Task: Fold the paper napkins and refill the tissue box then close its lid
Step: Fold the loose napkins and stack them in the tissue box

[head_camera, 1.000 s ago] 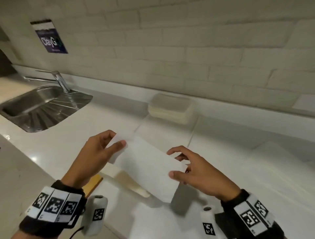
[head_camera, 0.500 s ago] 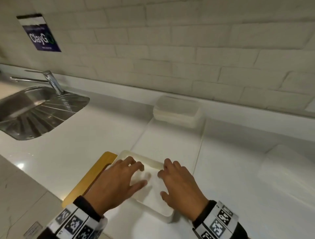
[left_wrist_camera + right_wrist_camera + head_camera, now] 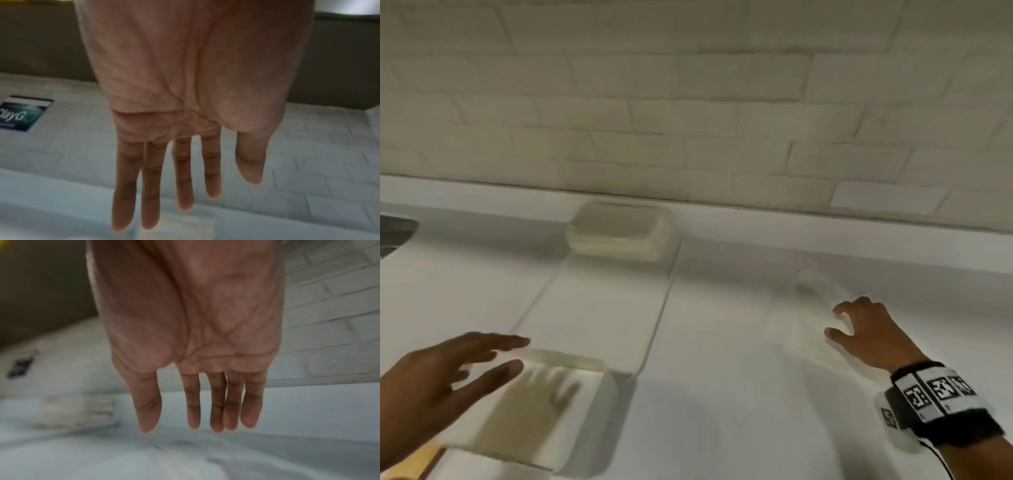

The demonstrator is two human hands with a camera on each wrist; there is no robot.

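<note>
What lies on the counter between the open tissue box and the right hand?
Only bare white counter with a seam line lies between the tissue box and the right hand, as the head view shows.

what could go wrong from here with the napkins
1. The right hand reaches onto the blurry white napkin pile; it may grab several sheets or crumple them.
2. The left hand hovers open above the box; nothing holds down the napkins inside, so they might spring up.

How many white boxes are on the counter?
2. One open tissue box sits near, under the left hand. One closed box sits far back against the wall. More may be out of view.
</note>
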